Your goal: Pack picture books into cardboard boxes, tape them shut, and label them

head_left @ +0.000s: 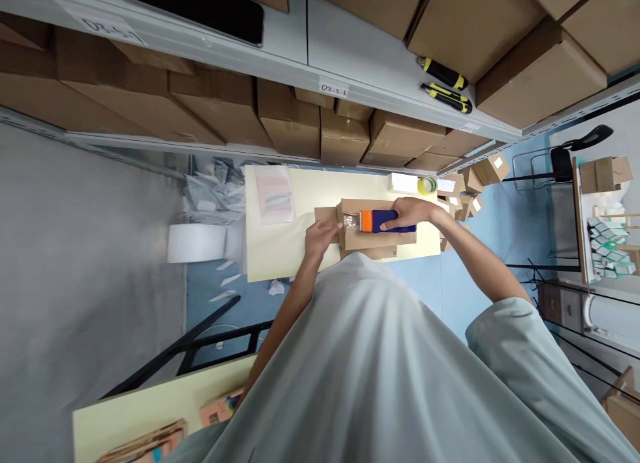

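A brown cardboard box (355, 239) lies on a pale yellow table (280, 249), small and far below the camera. My right hand (411, 213) is closed round the blue handle of a blue and orange tape dispenser (383, 221), which rests on top of the box. A strip of clear tape (351, 220) runs from its orange end along the box top. My left hand (321, 236) presses on the box's left end, where a flap sticks out; its fingers are curled against the cardboard.
A clear bag with pink contents (274, 194) lies on the table's left part. A roll of tape (427, 184) and a white label box (404, 182) sit at the far edge. Shelves of cardboard boxes (345, 139) stand behind, with two yellow-black cutters (446, 86) higher up. A white roll (193, 243) lies left.
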`<move>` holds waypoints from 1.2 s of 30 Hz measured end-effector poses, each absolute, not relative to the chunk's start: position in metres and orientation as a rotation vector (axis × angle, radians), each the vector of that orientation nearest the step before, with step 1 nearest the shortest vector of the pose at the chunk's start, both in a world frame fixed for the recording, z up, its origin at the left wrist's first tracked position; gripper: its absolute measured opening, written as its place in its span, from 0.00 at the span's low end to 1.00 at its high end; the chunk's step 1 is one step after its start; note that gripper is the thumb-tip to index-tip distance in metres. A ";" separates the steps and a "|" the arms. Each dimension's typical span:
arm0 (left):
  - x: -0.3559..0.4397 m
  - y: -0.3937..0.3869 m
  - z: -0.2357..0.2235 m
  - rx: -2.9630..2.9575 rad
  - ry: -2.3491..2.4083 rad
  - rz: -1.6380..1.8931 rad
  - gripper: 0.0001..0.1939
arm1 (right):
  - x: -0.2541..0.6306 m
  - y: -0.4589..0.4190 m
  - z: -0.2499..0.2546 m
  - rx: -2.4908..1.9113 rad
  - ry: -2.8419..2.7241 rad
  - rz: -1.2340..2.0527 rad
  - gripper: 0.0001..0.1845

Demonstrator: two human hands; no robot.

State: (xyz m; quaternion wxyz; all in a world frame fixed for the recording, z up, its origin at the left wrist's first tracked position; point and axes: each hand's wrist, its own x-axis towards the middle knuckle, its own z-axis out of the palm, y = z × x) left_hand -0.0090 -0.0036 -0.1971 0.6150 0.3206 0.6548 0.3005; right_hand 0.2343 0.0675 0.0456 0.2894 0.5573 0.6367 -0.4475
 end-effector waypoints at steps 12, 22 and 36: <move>0.001 0.004 -0.148 1.793 1.110 0.629 0.68 | 0.246 0.061 0.059 1.520 1.694 -1.082 0.38; 0.028 0.014 -0.173 2.084 0.895 0.349 0.62 | 0.231 0.067 0.059 1.441 1.687 -0.920 0.34; 0.027 0.015 -0.178 2.134 0.946 0.239 0.63 | 0.313 0.061 0.059 1.518 1.490 -1.179 0.40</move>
